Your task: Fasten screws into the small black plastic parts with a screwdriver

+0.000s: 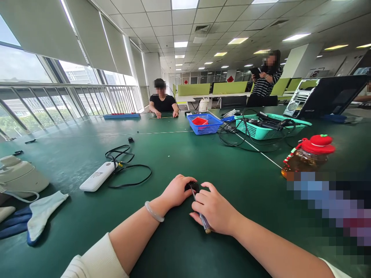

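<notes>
My left hand (175, 190), with a pale bangle (154, 212) on its wrist, is closed around a small black part (192, 187) above the green table (171, 247). Its exact kind is hard to make out, since my fingers cover much of it. In my right hand (216, 211) is a screwdriver (206, 224) with a see-through handle, gripped between thumb and fingers. Its thin metal shaft slants up and to the left, and the tip meets the black part.
A white power strip (98, 177) with a black cord lies left. Gloves (43, 216) are at far left. Beyond stand a blue basket (205, 129), a green basket (257, 133) with cables and a red-lidded jar (310, 158). One person (162, 102) sits opposite; another (265, 83) stands back right.
</notes>
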### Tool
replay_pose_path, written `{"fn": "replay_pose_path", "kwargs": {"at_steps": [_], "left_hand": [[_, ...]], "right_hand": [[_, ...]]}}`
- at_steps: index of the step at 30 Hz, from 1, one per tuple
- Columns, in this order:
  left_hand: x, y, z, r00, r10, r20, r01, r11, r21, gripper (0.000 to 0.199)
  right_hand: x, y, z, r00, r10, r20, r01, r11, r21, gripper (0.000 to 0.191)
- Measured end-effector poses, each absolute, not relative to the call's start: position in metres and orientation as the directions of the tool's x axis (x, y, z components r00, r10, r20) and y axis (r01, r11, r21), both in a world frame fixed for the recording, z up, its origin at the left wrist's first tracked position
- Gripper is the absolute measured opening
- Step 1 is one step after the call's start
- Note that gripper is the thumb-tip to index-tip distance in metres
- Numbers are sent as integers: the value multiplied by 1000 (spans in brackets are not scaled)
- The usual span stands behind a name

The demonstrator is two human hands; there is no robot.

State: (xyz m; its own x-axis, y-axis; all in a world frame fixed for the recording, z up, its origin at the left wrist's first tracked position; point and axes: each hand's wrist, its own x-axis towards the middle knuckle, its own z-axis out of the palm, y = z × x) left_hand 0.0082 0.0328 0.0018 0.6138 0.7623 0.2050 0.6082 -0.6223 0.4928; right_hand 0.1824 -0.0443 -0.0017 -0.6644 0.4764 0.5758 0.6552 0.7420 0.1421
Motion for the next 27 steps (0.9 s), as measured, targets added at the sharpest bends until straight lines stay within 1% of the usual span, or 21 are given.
{"fn": "replay_pose_path", "kwargs": {"at_steps": [2,8,14,16,20,27], "left_hand": [[8,33,2,623,753,213,606,-636,478,32],[9,30,7,615,764,196,619,-621,480,31],[8,32,3,621,756,206,610,-632,479,32],[7,33,1,622,754,210,606,-634,480,33],[6,32,1,625,751,214,600,-637,485,33],[7,34,0,619,757,210,614,-633,471,35]], "right_hand": [[183,-44,-1,-652,477,589,661,738,134,16],[188,-44,9,-550,475,687,675,737,30,20],[193,-43,13,-499,471,728,691,723,6,20],[193,-44,13,-511,453,731,665,747,1,20],[190,-47,13,-568,405,716,609,792,35,21],[186,-47,10,-578,440,687,621,783,21,23]]}}
